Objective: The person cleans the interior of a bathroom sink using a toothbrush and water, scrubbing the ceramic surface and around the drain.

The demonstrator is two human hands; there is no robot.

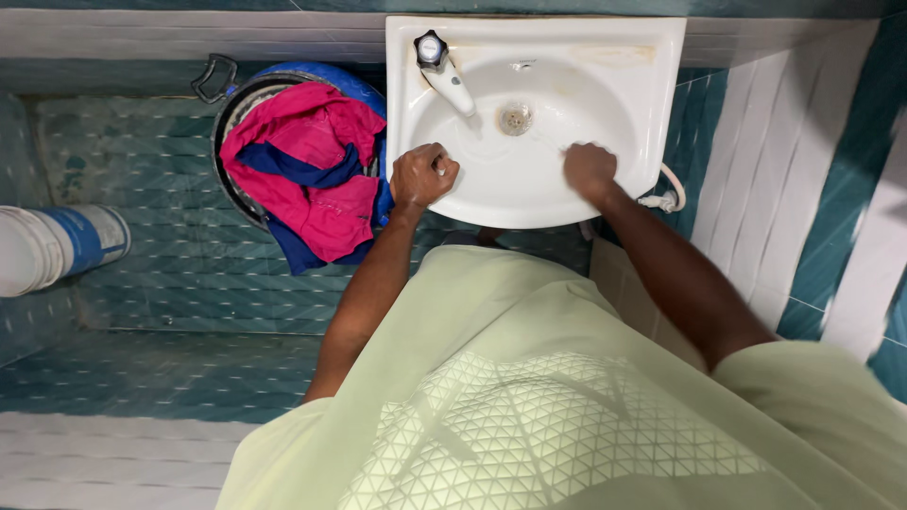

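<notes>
You are leaning over the sink (pixel 605 71), both hands down in the bowl. Your left hand (pixel 422 177) is clenched at the near left rim around something small and white (too little of it is showing to tell what). Your right hand (pixel 589 168) is pressing on the near right wall of the bowl, blurred, so I cannot tell whether it is closed or flat.

To do this well, I judge you should be working in short overlapping strokes from the rim down toward the drain (pixel 515 118), bracing with the left hand while the right is rubbing.

The sink is glossy white ceramic, rounded, with yellowish staining along its back ledge. The tap (pixel 444 71) is smooth white with a ribbed dark knob. Beside it a round bucket (pixel 283 80) is holding limp pink and blue cloth (pixel 312 170). The floor tiles (pixel 161 246) are ribbed and teal.
</notes>
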